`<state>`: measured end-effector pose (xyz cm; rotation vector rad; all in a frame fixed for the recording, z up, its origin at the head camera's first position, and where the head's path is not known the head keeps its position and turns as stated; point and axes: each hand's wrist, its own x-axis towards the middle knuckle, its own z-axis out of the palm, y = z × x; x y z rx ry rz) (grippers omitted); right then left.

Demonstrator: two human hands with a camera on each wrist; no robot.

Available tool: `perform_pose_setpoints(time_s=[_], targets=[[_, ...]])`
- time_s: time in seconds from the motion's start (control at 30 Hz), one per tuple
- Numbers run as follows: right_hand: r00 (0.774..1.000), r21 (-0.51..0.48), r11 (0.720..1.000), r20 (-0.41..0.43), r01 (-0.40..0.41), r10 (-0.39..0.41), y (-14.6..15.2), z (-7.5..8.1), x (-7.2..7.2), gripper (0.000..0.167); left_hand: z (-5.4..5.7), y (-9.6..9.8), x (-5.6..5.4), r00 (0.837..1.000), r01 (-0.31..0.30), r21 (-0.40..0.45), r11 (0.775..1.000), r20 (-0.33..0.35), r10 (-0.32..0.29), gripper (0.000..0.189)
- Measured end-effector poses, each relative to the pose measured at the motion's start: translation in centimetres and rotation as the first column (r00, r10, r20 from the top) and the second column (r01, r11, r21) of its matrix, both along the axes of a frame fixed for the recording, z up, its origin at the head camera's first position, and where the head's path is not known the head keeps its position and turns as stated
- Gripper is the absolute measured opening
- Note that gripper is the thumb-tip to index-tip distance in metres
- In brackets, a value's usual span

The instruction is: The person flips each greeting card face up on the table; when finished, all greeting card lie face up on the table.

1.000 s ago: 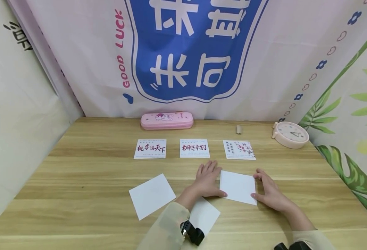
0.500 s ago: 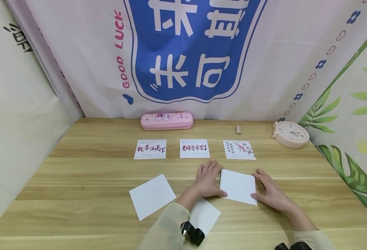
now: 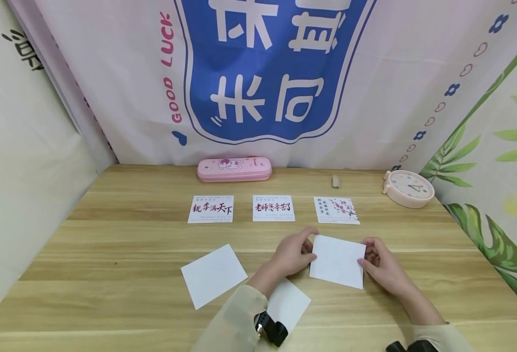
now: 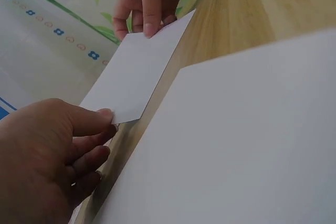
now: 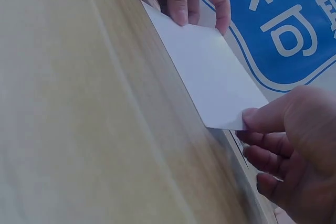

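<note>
The left hand point(image 3: 290, 254) and right hand point(image 3: 385, 268) are pinching opposite edges of a card point(image 3: 338, 261), likely steadying it evenly; its underside is hiding from me.

On the hanging cloth point(image 3: 386, 93) we read GOOD LUCK in pink capitals, running upward beside a blue badge point(image 3: 269, 78). On that badge we make out 未来可期 in large white characters, the upper two partly cut off at the top of the head view; 可 also shows in the right wrist view. On the left printed card point(image 3: 211, 209) we read 桃李满天下 in dark red, and on the middle printed card point(image 3: 273, 209) 老师您辛苦了. The columns on the right printed card point(image 3: 337, 210) are too small for us to read surely, as is the fine print on all three. We cannot decipher the tiny lettering on the pencil case point(image 3: 234, 169), the marks on the clock point(image 3: 410, 189), or the black writing on the left wall point(image 3: 29, 137).
</note>
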<state>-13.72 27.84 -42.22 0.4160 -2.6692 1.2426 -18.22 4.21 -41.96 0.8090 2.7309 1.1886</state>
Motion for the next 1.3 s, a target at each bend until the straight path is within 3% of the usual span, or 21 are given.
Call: perform_pose_setpoints(time_s=[0.1,0.2,0.33,0.43,0.57,0.77,0.9,1.0,1.07,1.23,1.3], targets=[[1.000,-0.062,0.998,-0.011,-0.027,0.026,-0.01,-0.01,-0.09,0.033,0.05,0.05,0.05,0.999,0.007,0.121,0.993,0.051,-0.013,0.042],[0.999,-0.133,0.991,-0.015,-0.033,0.031,-0.02,0.04,-0.18,0.034,-0.07,0.14,0.09,0.999,-0.010,0.231,0.973,0.050,-0.002,0.041],[1.000,-0.235,0.972,-0.010,0.013,-0.015,-0.03,0.22,-0.24,0.035,-0.38,0.30,0.04,0.998,-0.039,0.393,0.919,0.065,0.015,0.045],[0.996,-0.316,0.945,-0.006,0.083,-0.089,-0.10,0.37,-0.18,0.022,-0.47,0.41,0.07,0.995,-0.082,0.468,0.880,0.093,0.043,0.033],[0.987,-0.400,0.907,-0.031,0.133,-0.159,-0.19,0.51,-0.06,0.008,-0.38,0.51,0.18,0.992,-0.122,0.500,0.858,0.098,0.084,0.014],[0.970,-0.395,0.901,-0.081,0.179,-0.228,-0.25,0.80,0.04,0.004,-0.27,0.48,0.07,0.990,-0.132,0.504,0.853,0.030,0.136,0.010],[0.979,-0.471,0.869,-0.052,0.150,-0.196,-0.16,0.82,0.05,0.008,-0.30,0.60,0.08,0.987,-0.143,0.560,0.816,0.136,0.080,0.013],[0.988,-0.522,0.844,-0.013,0.122,-0.151,0.00,0.77,0.06,0.013,-0.34,0.74,0.12,0.968,-0.171,0.616,0.769,0.250,0.015,0.015],[0.992,-0.542,0.833,0.010,0.109,-0.123,0.14,0.73,0.08,0.018,-0.41,0.80,0.09,0.962,-0.175,0.635,0.752,0.273,-0.007,0.016],[0.998,-0.543,0.838,0.037,0.058,-0.045,0.43,0.78,0.18,0.026,-0.41,0.81,0.03,0.974,-0.141,0.625,0.767,0.228,-0.006,0.021],[0.998,-0.560,0.827,0.050,0.050,-0.027,0.46,0.87,0.20,0.027,-0.35,0.79,-0.01,0.977,-0.139,0.614,0.777,0.214,0.007,0.023]])
